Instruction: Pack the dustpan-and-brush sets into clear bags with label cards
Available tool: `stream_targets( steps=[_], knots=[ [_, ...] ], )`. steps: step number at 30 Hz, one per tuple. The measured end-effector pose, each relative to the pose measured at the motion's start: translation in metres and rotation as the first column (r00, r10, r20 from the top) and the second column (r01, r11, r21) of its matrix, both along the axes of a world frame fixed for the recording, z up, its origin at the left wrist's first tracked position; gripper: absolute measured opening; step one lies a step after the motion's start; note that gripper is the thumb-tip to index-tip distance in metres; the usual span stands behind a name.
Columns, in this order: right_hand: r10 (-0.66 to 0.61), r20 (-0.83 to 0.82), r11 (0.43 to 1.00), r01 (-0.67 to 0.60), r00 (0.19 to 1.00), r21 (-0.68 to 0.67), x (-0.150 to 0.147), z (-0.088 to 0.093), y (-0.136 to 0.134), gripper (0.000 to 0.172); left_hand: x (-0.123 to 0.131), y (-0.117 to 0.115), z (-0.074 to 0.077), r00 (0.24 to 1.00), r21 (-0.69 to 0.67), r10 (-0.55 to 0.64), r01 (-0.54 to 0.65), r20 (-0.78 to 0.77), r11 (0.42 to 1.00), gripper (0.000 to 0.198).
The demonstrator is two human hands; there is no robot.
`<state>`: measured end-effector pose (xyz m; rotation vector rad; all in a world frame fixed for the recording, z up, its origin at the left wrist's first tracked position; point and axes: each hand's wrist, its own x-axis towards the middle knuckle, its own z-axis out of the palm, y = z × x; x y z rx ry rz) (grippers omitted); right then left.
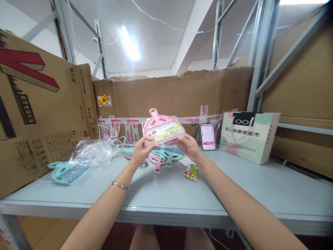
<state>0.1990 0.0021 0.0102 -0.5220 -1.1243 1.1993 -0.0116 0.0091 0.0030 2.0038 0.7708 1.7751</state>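
Note:
Between my two hands, raised over the table, is a pink dustpan and brush set [161,125] in a clear bag with a yellow-green label. My left hand [142,150] pinches the bag's lower left corner, and my right hand [189,146] grips its lower right corner. Behind and below it lie loose mint and pink brushes [169,158]. Stacked mint and pink dustpans [128,152] sit left of them, partly hidden by my left hand. A mint dustpan and brush [69,173] lies on the left of the table. Small printed labels [191,173] rest near my right wrist.
Crumpled clear plastic bags [93,151] lie at the left, beside a large cardboard box [47,104]. A phone [208,137] leans upright at the back, next to a paper gift bag [246,139]. Cardboard [166,93] walls the rear of the grey table [166,198]. White cables run behind the plastic.

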Motion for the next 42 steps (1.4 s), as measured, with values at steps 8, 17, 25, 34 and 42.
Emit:
stream_targets(
  steps=[8,17,25,34,42],
  knots=[
    [-0.139,0.308,0.930,0.017,0.941,0.368,-0.007,-0.001,-0.010,0.091,-0.005,-0.007,0.011,0.981,0.065,0.128,-0.138,0.144,0.988,0.020],
    [-0.201,0.214,0.977,0.181,0.956,0.109,0.000,-0.014,0.017,0.067,-0.004,0.002,0.001,0.948,-0.184,-0.226,0.269,0.225,0.945,0.070],
    [-0.106,0.449,0.993,0.117,0.887,0.003,0.007,-0.019,0.019,0.025,-0.015,0.008,-0.004,0.966,-0.514,-0.257,0.220,-0.001,0.829,0.044],
    [-0.192,0.488,0.967,0.248,0.851,-0.054,0.007,-0.024,0.024,0.008,-0.014,0.004,-0.008,0.953,-0.564,-0.269,0.146,-0.140,0.813,0.042],
    [0.055,0.410,0.998,-0.043,0.911,-0.038,0.015,-0.011,0.002,0.045,-0.015,0.005,-0.007,0.966,-0.567,-0.227,0.121,-0.121,0.815,0.043]
  ],
)
